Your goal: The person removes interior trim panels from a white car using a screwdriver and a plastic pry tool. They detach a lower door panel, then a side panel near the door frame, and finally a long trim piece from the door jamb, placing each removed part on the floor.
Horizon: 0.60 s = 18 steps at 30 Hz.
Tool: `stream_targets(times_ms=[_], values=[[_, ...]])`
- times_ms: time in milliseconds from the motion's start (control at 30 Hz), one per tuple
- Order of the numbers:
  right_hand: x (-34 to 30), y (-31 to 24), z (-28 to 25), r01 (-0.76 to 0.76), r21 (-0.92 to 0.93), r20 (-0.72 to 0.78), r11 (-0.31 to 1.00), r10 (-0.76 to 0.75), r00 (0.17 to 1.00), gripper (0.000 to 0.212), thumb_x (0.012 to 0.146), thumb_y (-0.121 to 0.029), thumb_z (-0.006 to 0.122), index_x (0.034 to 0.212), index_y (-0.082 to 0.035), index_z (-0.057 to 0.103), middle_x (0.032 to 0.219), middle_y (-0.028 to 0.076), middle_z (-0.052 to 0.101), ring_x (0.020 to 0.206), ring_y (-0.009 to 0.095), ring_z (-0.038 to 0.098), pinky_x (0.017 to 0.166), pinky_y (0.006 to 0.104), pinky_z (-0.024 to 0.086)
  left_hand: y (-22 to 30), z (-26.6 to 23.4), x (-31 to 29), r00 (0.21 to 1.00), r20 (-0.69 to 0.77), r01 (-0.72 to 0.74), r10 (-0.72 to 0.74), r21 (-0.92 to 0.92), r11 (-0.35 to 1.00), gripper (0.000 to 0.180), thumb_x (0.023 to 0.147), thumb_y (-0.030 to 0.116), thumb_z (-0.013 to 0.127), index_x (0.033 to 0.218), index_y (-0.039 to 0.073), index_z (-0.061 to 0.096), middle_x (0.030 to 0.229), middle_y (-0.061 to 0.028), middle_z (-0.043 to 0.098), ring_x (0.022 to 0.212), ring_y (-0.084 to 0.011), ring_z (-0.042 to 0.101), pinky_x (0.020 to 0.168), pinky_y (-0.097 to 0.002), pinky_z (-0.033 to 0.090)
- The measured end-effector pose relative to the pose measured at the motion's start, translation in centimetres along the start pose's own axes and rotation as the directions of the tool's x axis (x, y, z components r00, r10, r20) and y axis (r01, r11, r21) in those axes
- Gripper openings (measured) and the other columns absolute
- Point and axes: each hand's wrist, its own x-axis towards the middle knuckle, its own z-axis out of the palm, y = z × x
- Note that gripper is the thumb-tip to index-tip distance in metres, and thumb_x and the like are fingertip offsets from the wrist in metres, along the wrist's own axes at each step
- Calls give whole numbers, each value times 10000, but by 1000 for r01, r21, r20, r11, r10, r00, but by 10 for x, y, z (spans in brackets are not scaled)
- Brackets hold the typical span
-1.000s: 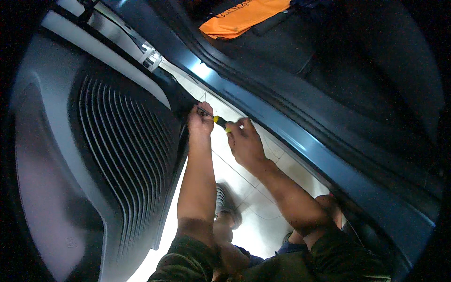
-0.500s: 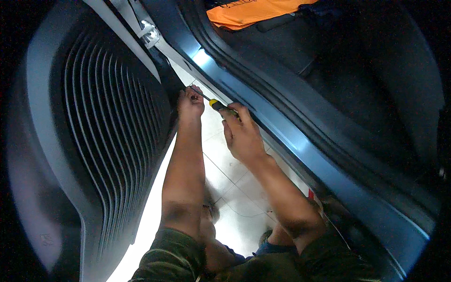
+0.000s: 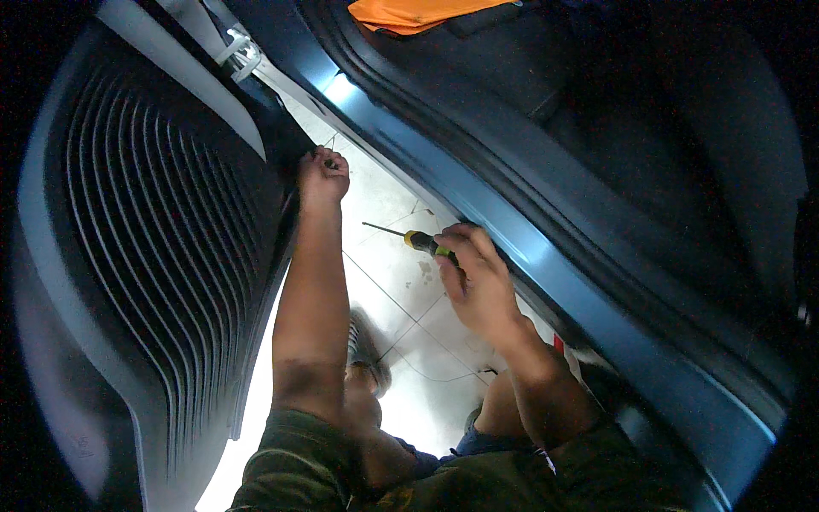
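My right hand [image 3: 485, 277] is wrapped round the black, yellow and green handle of a screwdriver [image 3: 421, 241]. Its thin shaft points left, with the tip in open air, apart from my other hand. My left hand [image 3: 324, 176] is up against the edge of the open car door [image 3: 162, 239], its fingers curled closed. A small dark bit shows between those fingers, too small to name. The door's ribbed dark panel lies to the left of my arm.
On the right runs the blue door sill [image 3: 529, 243] of the car body. An orange cloth [image 3: 409, 13] lies inside the dark cabin. A pale metal door hinge part [image 3: 243, 55] joins door and body at the top left. Below is a white tiled floor [image 3: 388, 290].
My right hand has drawn the screwdriver back, right and down, away from my left hand. My left hand stays by the door edge. The whole view has shifted slightly.
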Motion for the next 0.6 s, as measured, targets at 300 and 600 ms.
stream_targets(times_ms=[300,600], values=[[3,24,13,-41,-28,179,999,45,983,225,797,-21,591,1020,-8,568,1017,145,556,911,313,567,794,361,460,-2,19,0,954,-293,-87,68,-52,995,191,927,158,388,808,25,455,659,-66,495,560,-159,501,556,-298,515],[3,49,23,-62,-57,279,996,75,957,258,800,-50,593,1055,-18,567,1029,151,557,957,328,550,819,376,446,-13,7,-4,995,94,14,30,-433,901,243,945,214,364,826,27,465,702,-89,526,584,-169,530,526,-279,496]])
